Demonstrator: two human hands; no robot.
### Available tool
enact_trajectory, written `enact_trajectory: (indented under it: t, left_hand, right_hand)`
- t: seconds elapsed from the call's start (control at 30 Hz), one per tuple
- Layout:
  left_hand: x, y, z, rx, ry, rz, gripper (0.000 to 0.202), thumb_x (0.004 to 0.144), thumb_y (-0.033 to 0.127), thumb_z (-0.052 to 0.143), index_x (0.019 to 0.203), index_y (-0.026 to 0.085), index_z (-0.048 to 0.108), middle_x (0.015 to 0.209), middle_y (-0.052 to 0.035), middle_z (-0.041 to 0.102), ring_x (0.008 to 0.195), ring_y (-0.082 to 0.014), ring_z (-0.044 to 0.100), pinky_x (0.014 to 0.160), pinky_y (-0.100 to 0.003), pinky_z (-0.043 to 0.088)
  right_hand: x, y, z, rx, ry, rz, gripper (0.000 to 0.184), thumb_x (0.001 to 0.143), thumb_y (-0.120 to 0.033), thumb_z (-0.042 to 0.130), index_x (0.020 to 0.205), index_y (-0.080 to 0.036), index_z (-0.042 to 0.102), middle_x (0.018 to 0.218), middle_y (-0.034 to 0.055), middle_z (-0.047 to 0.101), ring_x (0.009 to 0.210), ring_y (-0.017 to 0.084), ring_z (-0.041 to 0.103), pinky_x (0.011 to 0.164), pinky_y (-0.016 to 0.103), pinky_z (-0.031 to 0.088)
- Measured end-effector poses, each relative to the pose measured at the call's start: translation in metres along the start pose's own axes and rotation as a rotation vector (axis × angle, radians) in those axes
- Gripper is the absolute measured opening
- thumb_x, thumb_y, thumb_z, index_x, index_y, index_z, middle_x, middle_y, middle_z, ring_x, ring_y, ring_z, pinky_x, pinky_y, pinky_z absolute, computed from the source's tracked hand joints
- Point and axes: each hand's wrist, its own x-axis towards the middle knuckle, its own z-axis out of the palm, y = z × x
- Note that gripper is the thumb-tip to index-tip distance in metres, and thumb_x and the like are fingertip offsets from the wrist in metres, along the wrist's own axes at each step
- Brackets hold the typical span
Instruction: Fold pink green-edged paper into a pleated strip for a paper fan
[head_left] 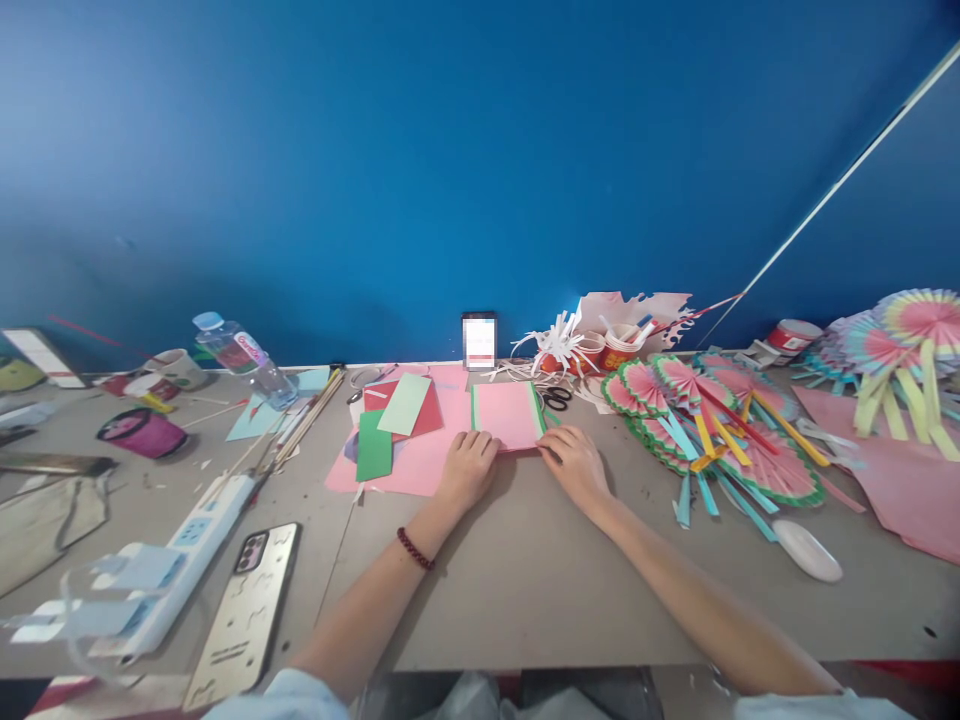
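Note:
A pink sheet of paper (507, 412) with green strips along its left and right sides lies flat in front of me, its near edge looking folded. My left hand (471, 468) is closed at the near left corner, fingers curled over the edge. At the near right corner, my right hand (577, 465) pinches the edge between thumb and fingers. Left of the sheet, a dark green paper piece (374, 447), a pale green piece (405, 404) and a red piece (429, 415) rest on a larger pink sheet (450, 395). Black-handled scissors (556, 398) lie just beyond the right hand.
Pleated pink paper fans (724, 430) spread out at the right, near a white oval object (808, 550). Paper cups (622, 350) stand by the blue wall. At the left are a tilted water bottle (247, 358), a power strip (187, 560) and a phone (246, 610).

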Motion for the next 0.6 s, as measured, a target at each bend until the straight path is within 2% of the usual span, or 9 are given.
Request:
enact_trajectory:
  t: [0.1,0.23,0.37,0.5,0.6]
  left_hand:
    - [0.001,0.005,0.005,-0.038,-0.028,0.112,0.016,0.089,0.013,0.054,0.103,0.018,0.059,0.089,-0.0062,0.060,0.084,-0.0215,0.055,0.071,-0.035,0.041]
    - [0.002,0.008,0.012,-0.053,-0.075,0.132,0.012,0.090,0.011,0.052,0.094,0.017,0.062,0.084,-0.0055,0.059,0.081,-0.0199,0.055,0.069,-0.033,0.042]
    - [0.000,0.008,0.012,-0.054,-0.137,0.097,0.011,0.089,0.010,0.053,0.088,0.016,0.062,0.083,-0.0061,0.059,0.080,-0.0200,0.056,0.068,-0.033,0.043]
    - [0.000,0.007,0.012,-0.128,-0.146,0.031,0.014,0.089,0.009,0.051,0.092,0.018,0.062,0.084,-0.0057,0.061,0.080,-0.0198,0.057,0.069,-0.033,0.044]
    - [0.001,0.003,0.013,-0.240,-0.142,-0.020,0.017,0.090,0.009,0.048,0.095,0.018,0.062,0.086,-0.0050,0.063,0.081,-0.0185,0.058,0.071,-0.031,0.046]
  right_hand:
    - [0.000,0.000,0.001,0.005,-0.084,-0.071,0.018,0.086,-0.015,0.054,0.084,-0.023,0.070,0.087,0.0045,0.069,0.088,0.021,0.059,0.077,0.035,0.045]
    - [-0.001,0.003,0.005,0.040,-0.146,-0.103,0.017,0.085,-0.014,0.056,0.082,-0.023,0.070,0.083,0.0040,0.068,0.083,0.020,0.059,0.075,0.034,0.047]
    - [-0.001,0.006,0.004,0.105,-0.220,-0.059,0.016,0.087,-0.017,0.056,0.084,-0.022,0.070,0.082,0.0035,0.069,0.082,0.020,0.060,0.076,0.033,0.048]
    - [0.004,0.008,-0.001,0.234,-0.302,0.030,0.020,0.088,-0.016,0.052,0.083,-0.021,0.071,0.084,0.0052,0.071,0.084,0.020,0.061,0.079,0.033,0.048]
    - [0.007,0.010,-0.002,0.322,-0.302,0.127,0.019,0.087,-0.018,0.053,0.080,-0.020,0.070,0.084,0.0061,0.071,0.085,0.020,0.061,0.080,0.033,0.047]
